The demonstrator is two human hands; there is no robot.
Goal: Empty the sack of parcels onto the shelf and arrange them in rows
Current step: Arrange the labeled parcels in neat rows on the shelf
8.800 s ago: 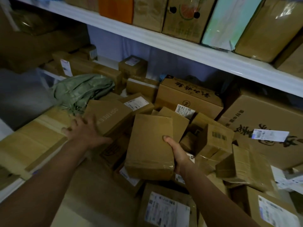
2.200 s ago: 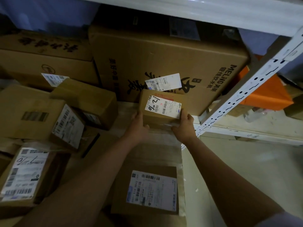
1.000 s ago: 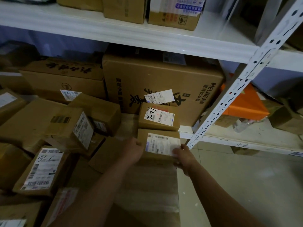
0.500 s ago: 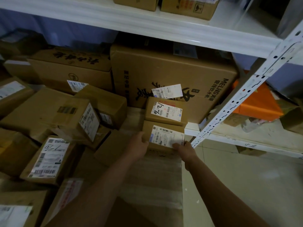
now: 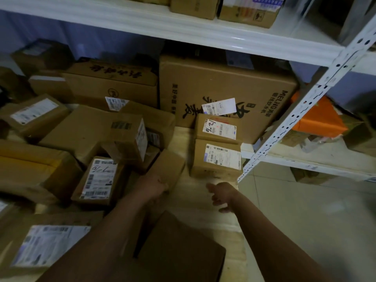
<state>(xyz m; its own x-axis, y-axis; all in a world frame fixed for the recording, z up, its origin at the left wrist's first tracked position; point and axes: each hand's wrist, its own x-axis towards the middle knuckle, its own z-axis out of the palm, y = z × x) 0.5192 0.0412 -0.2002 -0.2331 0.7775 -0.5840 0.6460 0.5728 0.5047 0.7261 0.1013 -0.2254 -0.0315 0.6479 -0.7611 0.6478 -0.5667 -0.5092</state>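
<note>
Two parcels [image 5: 216, 157] stand in a row at the shelf's [image 5: 184, 137] right edge, the pile [image 5: 97, 143] left unsorted; left hand [image 5: 155, 185] grips a box [image 5: 166, 169], right hand [image 5: 221, 195] hangs slack, holding nothing.

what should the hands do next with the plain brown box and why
Probably slide the plain brown cardboard box under the left hand in front of the two labelled boxes stacked in a row by the white upright; the right hand is free and the shelf board there is bare.
</note>
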